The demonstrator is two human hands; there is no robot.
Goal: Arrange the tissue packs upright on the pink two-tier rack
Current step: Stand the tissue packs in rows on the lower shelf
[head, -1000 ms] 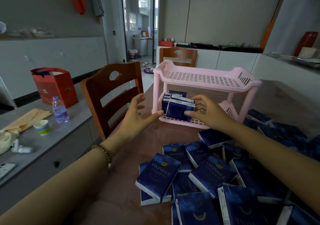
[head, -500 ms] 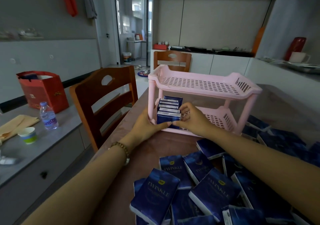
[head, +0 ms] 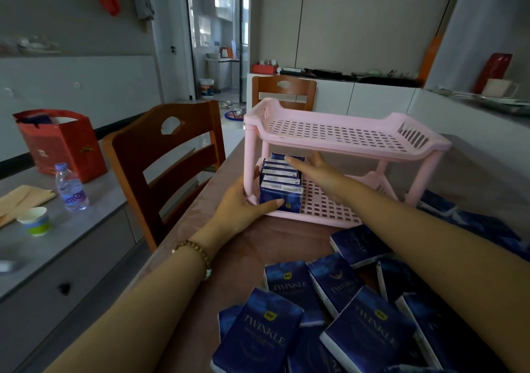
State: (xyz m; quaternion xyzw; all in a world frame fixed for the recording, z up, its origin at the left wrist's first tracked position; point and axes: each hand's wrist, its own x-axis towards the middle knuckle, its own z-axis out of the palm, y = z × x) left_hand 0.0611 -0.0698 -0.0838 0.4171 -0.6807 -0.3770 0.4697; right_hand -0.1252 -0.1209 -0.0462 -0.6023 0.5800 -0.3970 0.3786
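Now, head view: your left hand (head: 238, 206) grips the pink rack (head: 344, 146) at its front-left post, with the fingers curled behind it and the thumb flat across the front pack. Your right hand (head: 315, 169) reaches under the top tier, fingers straight and together, against the right side of the tissue packs (head: 282, 182). They stand upright at the lower tier's left end. Loose packs (head: 315, 301) lie on the table (head: 258, 243) near you.

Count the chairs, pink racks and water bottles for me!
chairs: 2
rack: 1
bottle: 1
Total: 4
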